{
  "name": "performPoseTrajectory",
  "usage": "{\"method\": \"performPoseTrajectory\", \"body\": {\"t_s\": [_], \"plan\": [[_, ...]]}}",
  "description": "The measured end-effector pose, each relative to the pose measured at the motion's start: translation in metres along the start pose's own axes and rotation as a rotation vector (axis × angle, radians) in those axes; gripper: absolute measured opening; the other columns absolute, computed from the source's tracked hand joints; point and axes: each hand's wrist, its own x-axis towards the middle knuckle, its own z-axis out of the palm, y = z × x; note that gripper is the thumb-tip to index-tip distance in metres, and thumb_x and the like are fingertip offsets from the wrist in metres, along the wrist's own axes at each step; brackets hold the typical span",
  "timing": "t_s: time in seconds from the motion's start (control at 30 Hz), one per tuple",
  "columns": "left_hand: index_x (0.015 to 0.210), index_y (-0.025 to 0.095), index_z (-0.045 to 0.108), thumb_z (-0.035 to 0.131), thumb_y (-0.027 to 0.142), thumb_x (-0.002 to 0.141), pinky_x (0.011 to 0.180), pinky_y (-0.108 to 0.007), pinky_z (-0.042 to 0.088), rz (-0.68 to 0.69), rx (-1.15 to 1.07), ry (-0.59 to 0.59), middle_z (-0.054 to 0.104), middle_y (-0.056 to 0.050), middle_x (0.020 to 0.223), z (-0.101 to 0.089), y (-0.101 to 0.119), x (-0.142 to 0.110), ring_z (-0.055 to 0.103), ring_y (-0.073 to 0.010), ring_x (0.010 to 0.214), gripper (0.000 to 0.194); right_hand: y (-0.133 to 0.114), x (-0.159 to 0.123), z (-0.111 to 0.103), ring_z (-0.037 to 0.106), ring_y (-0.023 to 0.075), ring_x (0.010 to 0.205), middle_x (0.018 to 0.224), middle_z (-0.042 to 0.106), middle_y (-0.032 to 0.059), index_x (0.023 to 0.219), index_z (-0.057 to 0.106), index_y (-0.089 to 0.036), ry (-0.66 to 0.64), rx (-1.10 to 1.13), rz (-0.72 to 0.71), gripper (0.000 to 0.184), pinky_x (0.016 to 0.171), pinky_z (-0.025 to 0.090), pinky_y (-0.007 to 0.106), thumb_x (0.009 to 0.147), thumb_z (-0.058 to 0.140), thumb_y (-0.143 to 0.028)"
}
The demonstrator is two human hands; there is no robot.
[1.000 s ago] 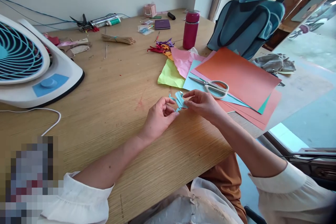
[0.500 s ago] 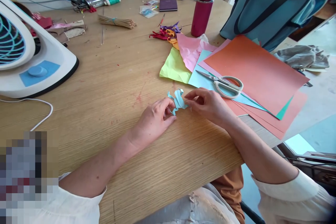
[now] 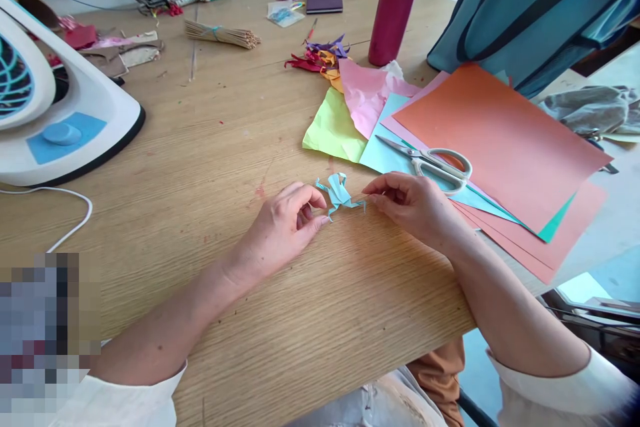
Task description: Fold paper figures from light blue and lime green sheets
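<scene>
While the scissors [image 3: 418,156] rest on coloured sheets [image 3: 500,130], we see the blue folded paper figure [image 3: 339,192] on the table [image 3: 275,347] to their left. Farther left of the scissors, the left hand [image 3: 286,221] curls thumb and forefinger beside one thin limb [image 3: 331,213]; near the scissors' handles, the right hand [image 3: 423,208] has its fingertips almost together by another, and we cannot tell whether either grips.

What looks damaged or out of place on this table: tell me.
The lime-green sheet and the pink sheet beside it are creased, unlike the smooth orange sheet. Reddish marks smudge the tabletop near the left hand.
</scene>
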Motion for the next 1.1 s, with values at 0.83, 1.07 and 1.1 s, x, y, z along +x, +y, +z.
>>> {"method": "performPoseTrajectory", "body": {"t_s": [0.83, 1.07, 1.1], "plan": [[0.087, 0.017, 0.058, 0.049, 0.011, 0.095, 0.07, -0.026, 0.048, 0.3, 0.353, 0.108, 0.067, -0.004, 0.087, 0.019, -0.014, -0.007, 0.063, -0.0148, 0.078, 0.014, 0.0, 0.0, 0.007, 0.05, 0.0126, 0.064, 0.077, 0.059, 0.0006, 0.078, 0.067, -0.02, -0.049, -0.161, -0.107, 0.003, 0.057, 0.038, 0.027, 0.079, 0.065, -0.018], [0.089, 0.017, 0.062, 0.046, 0.009, 0.096, 0.069, -0.029, 0.049, 0.514, 0.666, 0.125, 0.073, -0.006, 0.096, 0.014, -0.011, -0.009, 0.065, -0.0172, 0.081, 0.02, -0.001, -0.004, 0.011, 0.049, 0.0104, 0.062, 0.082, 0.057, 0.0016, 0.079, 0.062, -0.019, 0.018, -0.166, -0.23, 0.01, 0.057, 0.039, 0.025, 0.081, 0.058, -0.01], [0.088, 0.017, 0.063, 0.045, 0.008, 0.096, 0.068, -0.029, 0.049, 0.536, 0.701, 0.114, 0.073, -0.005, 0.097, 0.013, -0.01, -0.009, 0.065, -0.017, 0.081, 0.021, -0.001, -0.005, 0.012, 0.048, 0.0101, 0.062, 0.083, 0.056, 0.0018, 0.08, 0.062, -0.019, 0.022, -0.167, -0.244, 0.01, 0.057, 0.039, 0.025, 0.081, 0.058, -0.009]]}}
